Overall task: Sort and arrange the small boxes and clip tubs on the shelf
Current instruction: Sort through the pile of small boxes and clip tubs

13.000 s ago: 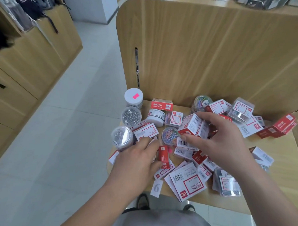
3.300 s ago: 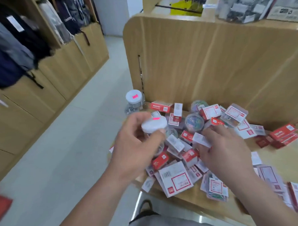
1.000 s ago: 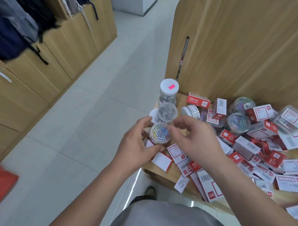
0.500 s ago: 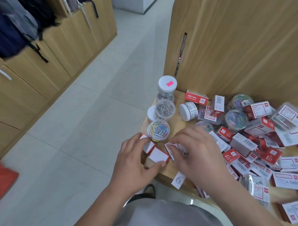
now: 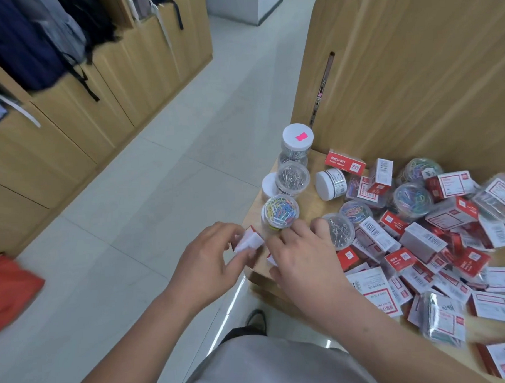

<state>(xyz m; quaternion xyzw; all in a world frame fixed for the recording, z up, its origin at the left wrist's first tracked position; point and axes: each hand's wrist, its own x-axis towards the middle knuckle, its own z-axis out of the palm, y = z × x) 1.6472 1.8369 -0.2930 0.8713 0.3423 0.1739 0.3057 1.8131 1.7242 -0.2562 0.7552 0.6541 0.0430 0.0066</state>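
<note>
The left hand point(image 5: 211, 259) pinches a small box point(image 5: 249, 241) between thumb and fingers, just off the front corner of the shelf point(image 5: 312, 207). The box is white with a red edge. It is tilted, likely so the person can turn it the right way round.

The right hand point(image 5: 302, 261) lies close beside it, with bent fingers over the shelf corner. A bit of another box point(image 5: 270, 260) peeks out from under it. It is too hidden to tell if the hand grips it.

Along the left edge the clip tubs stand in a line. The tub of coloured clips point(image 5: 280, 212) is in front, a tub of silver clips point(image 5: 292, 178) is behind it, and a tall tub point(image 5: 296, 140) is at the back. That looks like the tidy row.

To the right, the pile of boxes point(image 5: 421, 242) lies mixed up with more tubs, so most of the sorting is not done yet.
</note>
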